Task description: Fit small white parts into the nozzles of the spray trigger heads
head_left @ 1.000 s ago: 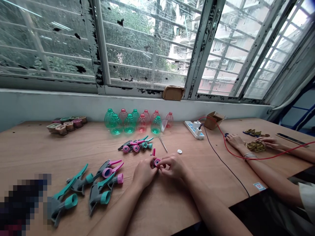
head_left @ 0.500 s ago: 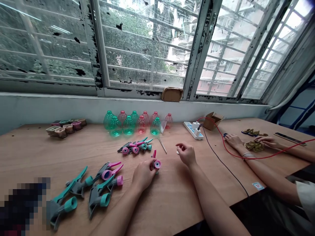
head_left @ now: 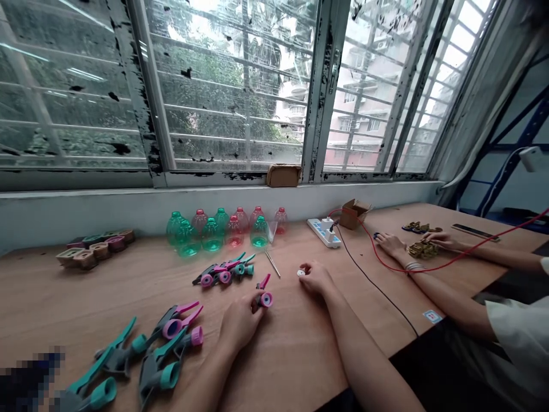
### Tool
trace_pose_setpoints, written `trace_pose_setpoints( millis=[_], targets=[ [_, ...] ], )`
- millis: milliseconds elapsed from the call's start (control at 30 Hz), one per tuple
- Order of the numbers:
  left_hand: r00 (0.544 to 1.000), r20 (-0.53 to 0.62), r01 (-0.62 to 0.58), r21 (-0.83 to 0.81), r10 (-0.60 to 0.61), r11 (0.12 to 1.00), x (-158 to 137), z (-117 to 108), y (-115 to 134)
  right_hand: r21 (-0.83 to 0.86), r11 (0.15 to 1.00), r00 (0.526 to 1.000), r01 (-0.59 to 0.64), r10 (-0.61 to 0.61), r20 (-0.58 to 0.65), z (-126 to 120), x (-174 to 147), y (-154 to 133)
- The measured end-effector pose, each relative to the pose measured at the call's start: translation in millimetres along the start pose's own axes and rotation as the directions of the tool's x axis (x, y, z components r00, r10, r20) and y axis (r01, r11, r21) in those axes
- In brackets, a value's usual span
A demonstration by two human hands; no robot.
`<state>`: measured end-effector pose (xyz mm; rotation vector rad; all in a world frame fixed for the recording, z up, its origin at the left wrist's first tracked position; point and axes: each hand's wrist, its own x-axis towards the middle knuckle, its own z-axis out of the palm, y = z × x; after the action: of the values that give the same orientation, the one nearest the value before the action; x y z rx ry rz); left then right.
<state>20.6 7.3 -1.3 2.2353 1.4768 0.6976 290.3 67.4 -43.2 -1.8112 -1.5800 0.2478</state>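
My left hand (head_left: 241,320) is closed around a grey spray trigger head with a pink lever and pink collar (head_left: 266,299), its collar facing me. To the right, my right hand (head_left: 317,279) pinches a small white round piece (head_left: 301,273) close to the tabletop. A thin metal rod (head_left: 273,264) lies between the hands, farther back. Behind my left hand sits a row of pink and teal trigger heads (head_left: 225,277). Larger grey trigger heads with teal or pink parts (head_left: 153,369) lie in a group at the left front.
Green and pink clear bottles (head_left: 211,236) stand along the wall. Block-like pieces (head_left: 84,257) lie at the far left. A power strip (head_left: 323,232) with red and black cables and a cardboard box (head_left: 355,214) are right of centre. A co-worker's hands (head_left: 392,247) handle gold-coloured parts.
My view has shifted right and upward. My right hand's fingers have closed on the white round piece, which shows more clearly. My left hand still holds the trigger head.
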Motion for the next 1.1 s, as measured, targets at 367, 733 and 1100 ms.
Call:
trace_pose_setpoints(
  millis=[367, 733, 1100],
  targets=[
    [1.000, -0.005, -0.005, 0.017, 0.005, 1.000, -1, -1, 2, -0.074, 0.996, 0.997, 0.051, -0.046, 0.063, 0, 2, -1],
    [0.995, -0.048, -0.091, -0.045, 0.089, 0.995, 0, -10, 7, -0.176, 0.983, 0.995, 0.057, -0.041, 0.090, -1, -3, -11],
    [0.979, -0.160, 0.145, 0.127, -0.124, 0.981, 48, -138, -53, -0.200, 0.980, 0.992, 0.014, 0.011, 0.123, -5, -3, -16]
  ],
)
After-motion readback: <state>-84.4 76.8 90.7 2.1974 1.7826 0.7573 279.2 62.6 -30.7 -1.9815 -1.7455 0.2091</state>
